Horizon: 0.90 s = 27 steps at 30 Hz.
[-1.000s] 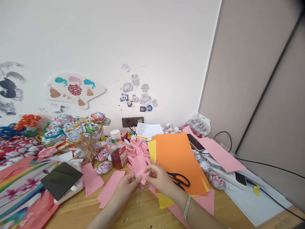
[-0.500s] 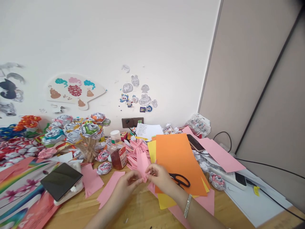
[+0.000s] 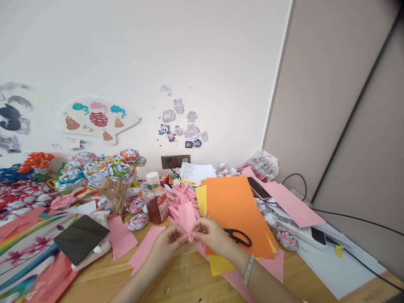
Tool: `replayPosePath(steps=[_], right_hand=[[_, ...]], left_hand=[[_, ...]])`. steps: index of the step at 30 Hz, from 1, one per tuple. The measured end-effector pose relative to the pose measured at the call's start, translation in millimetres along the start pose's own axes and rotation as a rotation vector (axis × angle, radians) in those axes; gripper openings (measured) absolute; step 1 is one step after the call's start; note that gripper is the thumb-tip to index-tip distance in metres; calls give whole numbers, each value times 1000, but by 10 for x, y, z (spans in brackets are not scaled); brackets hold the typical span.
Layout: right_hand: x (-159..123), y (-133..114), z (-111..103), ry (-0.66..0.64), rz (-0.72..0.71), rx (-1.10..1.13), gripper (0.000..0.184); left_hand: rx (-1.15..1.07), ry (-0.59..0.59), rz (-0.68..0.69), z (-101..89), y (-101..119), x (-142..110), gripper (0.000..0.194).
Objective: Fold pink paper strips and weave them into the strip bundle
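A creased strip of pink paper (image 3: 187, 213) stands up between my two hands, above the wooden table (image 3: 183, 277). My left hand (image 3: 172, 244) pinches its lower left side between thumb and fingers. On the other side, my right hand (image 3: 208, 235) grips the lower right edge, with a bracelet (image 3: 248, 271) on that wrist. Black-handled scissors (image 3: 238, 237) lie on the orange paper (image 3: 232, 202), partly behind my right forearm. Behind the strip is a pile of folded pink paper strips (image 3: 181, 194).
A bottle of reddish liquid (image 3: 157, 204) stands left of the pile. Paper flowers on sticks (image 3: 118, 185) crowd the back left. A dark tablet (image 3: 81, 240) lies at left, near cut pink paper (image 3: 147, 248). At right are a power strip (image 3: 303, 237) and cables.
The top of the pink strip has shifted slightly left and tilted, and its fold looks more opened. Both hands keep their pinch in nearly the same place.
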State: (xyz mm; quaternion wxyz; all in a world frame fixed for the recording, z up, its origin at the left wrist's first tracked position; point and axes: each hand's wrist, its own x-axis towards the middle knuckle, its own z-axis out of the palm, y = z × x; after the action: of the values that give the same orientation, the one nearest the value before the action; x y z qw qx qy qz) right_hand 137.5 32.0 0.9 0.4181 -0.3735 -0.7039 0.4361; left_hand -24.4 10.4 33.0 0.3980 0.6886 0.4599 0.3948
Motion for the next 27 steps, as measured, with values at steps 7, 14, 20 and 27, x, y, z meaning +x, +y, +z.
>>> replayPosePath(steps=[7,14,20,27], right_hand=[[-19,-64,-142,-227,7,58,7],[-37,-21,-162,-276,-8,-78,5],[-35,-1,-57,-121,54,-90,7],[-19,20,59,-15,90,8,3]], left_hand=[[-84,-75,-21,-30,-51,28,18],[-43,-93,-15,-41,-70,35,16],[-92,-22,-83,31,-28,10,15],[-72,51,-116,41,45,-13,14]])
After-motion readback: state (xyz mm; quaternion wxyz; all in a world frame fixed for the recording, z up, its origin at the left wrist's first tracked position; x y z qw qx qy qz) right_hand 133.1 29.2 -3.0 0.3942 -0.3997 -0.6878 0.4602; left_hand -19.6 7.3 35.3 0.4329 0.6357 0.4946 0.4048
